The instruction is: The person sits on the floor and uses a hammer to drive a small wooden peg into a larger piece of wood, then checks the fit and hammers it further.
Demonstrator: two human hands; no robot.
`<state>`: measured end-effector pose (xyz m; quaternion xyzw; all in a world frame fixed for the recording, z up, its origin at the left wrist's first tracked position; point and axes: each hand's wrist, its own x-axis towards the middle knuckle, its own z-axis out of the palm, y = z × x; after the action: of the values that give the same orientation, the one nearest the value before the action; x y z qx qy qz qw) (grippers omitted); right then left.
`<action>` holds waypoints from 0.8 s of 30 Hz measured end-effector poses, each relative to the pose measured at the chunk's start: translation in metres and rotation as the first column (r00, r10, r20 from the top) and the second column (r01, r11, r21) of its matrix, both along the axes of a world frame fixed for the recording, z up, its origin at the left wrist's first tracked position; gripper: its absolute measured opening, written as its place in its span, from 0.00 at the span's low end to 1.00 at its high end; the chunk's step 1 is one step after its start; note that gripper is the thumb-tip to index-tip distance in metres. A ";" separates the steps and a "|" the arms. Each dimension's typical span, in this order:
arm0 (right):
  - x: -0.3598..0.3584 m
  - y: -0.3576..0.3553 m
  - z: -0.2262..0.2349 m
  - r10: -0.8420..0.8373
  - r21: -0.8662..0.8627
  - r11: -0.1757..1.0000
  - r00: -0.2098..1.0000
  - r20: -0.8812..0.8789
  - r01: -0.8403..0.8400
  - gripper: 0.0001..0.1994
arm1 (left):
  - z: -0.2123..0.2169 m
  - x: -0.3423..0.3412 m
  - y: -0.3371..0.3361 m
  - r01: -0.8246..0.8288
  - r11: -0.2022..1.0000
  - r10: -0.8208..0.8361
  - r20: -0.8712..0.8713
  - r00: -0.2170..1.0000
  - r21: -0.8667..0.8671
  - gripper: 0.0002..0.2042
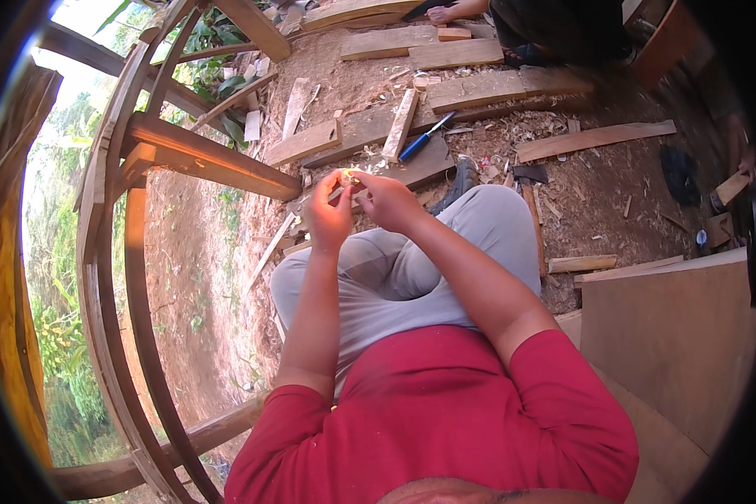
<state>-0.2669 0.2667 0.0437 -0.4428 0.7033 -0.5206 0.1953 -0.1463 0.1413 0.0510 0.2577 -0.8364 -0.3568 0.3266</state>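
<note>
In front of my knees both hands come together, fingers bent and fingertips meeting. My left hand (328, 215) is closed on a small pale yellowish piece (349, 176), too small to name. My right hand (388, 203) pinches at the same piece from the other side; its fingertips are partly hidden. Just beyond my hands, a blue-handled tool (415, 148) with a thin metal shaft lies against wooden planks. Beside it rests a short light wooden strip (401, 124), laid across a plank (357, 128).
Planks and wood shavings cover the dirt floor ahead. A wooden railing (218, 157) stands at left. Another person (554, 29) is at the far right, with a hand (449, 12) near a board. A large wooden panel (664, 336) is close on my right, and a narrow board (596, 139) lies beyond it.
</note>
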 end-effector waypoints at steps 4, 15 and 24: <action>-0.012 0.009 0.015 -0.025 0.064 0.998 0.998 -0.058 0.029 0.26 | -0.007 -0.006 -0.015 -0.038 0.999 0.041 0.101 0.994 -0.028 0.14; -0.166 0.276 -0.094 -0.645 0.418 0.616 0.732 -0.221 0.668 0.20 | -0.042 -0.012 -0.019 -0.034 0.994 0.042 0.075 0.996 -0.101 0.12; -0.092 0.329 -0.213 -0.488 0.847 0.285 0.829 -0.275 0.449 0.22 | -0.043 -0.011 -0.022 -0.081 0.990 0.083 0.018 0.996 -0.119 0.08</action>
<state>-0.3592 0.5953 -0.1698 -0.0377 0.9609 -0.1155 0.2487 -0.1576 0.1188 0.0081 0.2760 -0.8485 -0.2898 0.3463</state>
